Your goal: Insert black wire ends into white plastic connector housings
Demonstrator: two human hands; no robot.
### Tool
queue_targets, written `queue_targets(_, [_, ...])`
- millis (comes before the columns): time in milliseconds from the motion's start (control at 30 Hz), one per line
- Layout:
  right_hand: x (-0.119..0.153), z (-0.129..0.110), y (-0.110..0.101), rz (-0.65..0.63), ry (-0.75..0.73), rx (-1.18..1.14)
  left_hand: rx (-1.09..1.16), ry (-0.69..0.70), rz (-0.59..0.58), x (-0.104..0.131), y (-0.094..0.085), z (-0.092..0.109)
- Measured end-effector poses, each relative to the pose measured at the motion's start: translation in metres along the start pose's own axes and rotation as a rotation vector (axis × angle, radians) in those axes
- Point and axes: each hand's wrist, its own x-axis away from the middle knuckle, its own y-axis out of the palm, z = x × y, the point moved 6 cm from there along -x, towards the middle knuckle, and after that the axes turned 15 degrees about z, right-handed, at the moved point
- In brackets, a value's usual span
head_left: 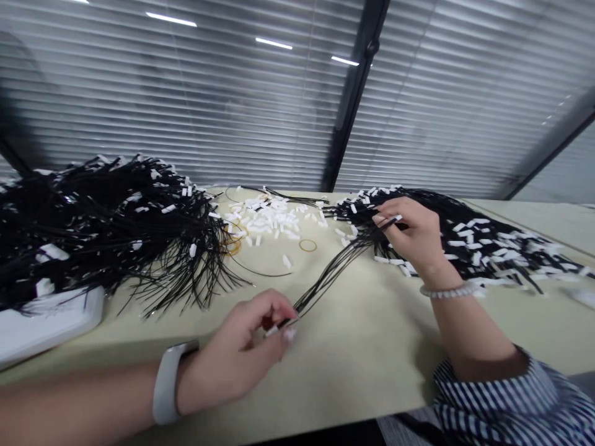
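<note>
A thin bundle of black wires (326, 275) runs diagonally over the table between my two hands. My left hand (246, 347), with a grey watch band at the wrist, pinches its lower end, where a bit of white shows by the fingers. Higher up and to the right, my right hand (411, 232) is closed on the other end, a white tip sticking out at the fingertips. Behind and beside my right hand lies a pile of black wires with white tags (478, 244).
A large heap of black wires (116, 217) covers the left side, by a white tray (56, 325). Loose white pieces (272, 217) lie scattered at the back middle, near yellow rubber bands (307, 245). Window blinds (209, 93) stand behind the table (353, 353).
</note>
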Motion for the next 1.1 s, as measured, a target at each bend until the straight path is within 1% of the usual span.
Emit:
queue_targets(67, [0.0, 0.002, -0.002, 0.031, 0.028, -0.018, 0.112, -0.123, 0.106, -0.007, -0.003, -0.009])
queue_targets(133, [0.001, 0.006, -0.002, 0.013, 0.091, -0.052, 0.24, -0.224, 0.207, -0.015, -0.008, -0.017])
queue_targets(200, [0.004, 0.012, 0.002, -0.095, 0.182, -0.107, 0.373, -0.325, 0.31, -0.021, -0.014, -0.024])
queue_targets(267, [0.009, 0.017, 0.007, -0.26, 0.277, -0.174, 0.506, -0.416, 0.39, -0.026, -0.018, -0.028])
queue_targets(333, [0.014, 0.02, 0.009, -0.414, 0.354, -0.238, 0.611, -0.486, 0.443, -0.028, -0.022, -0.03])
queue_targets(400, [0.017, 0.022, 0.006, -0.51, 0.41, -0.285, 0.671, -0.528, 0.47, -0.029, -0.023, -0.032])
queue_targets(467, [0.018, 0.026, 0.001, -0.549, 0.455, -0.31, 0.684, -0.549, 0.483, -0.03, -0.024, -0.033])
queue_targets(567, [0.016, 0.033, -0.006, -0.508, 0.502, -0.308, 0.684, -0.542, 0.469, -0.03, -0.024, -0.033])
queue_targets(667, [0.013, 0.041, -0.008, -0.361, 0.501, -0.24, 0.665, -0.526, 0.41, -0.028, -0.02, -0.031])
queue_targets(767, [0.01, 0.043, -0.007, -0.206, 0.441, -0.119, 0.673, -0.52, 0.314, -0.023, -0.013, -0.025])
queue_targets(800, [0.009, 0.042, -0.006, -0.184, 0.418, -0.084, 0.688, -0.525, 0.283, -0.022, -0.01, -0.023])
queue_targets(867, [0.009, 0.04, -0.006, -0.189, 0.384, -0.041, 0.711, -0.552, 0.256, -0.019, -0.008, -0.02])
queue_targets(967, [0.01, 0.038, -0.006, -0.205, 0.362, -0.034, 0.707, -0.603, 0.304, -0.017, -0.01, -0.02])
queue_targets(1000, [0.01, 0.038, -0.006, -0.185, 0.359, -0.04, 0.7, -0.611, 0.317, -0.016, -0.012, -0.02])
queue_targets(1033, [0.01, 0.038, -0.006, -0.148, 0.356, -0.046, 0.694, -0.611, 0.304, -0.016, -0.011, -0.019])
queue_targets(1067, [0.01, 0.039, -0.006, -0.097, 0.353, -0.048, 0.691, -0.598, 0.26, -0.016, -0.009, -0.017])
queue_targets(1100, [0.01, 0.04, -0.005, -0.033, 0.346, -0.046, 0.687, -0.572, 0.188, -0.015, -0.006, -0.015])
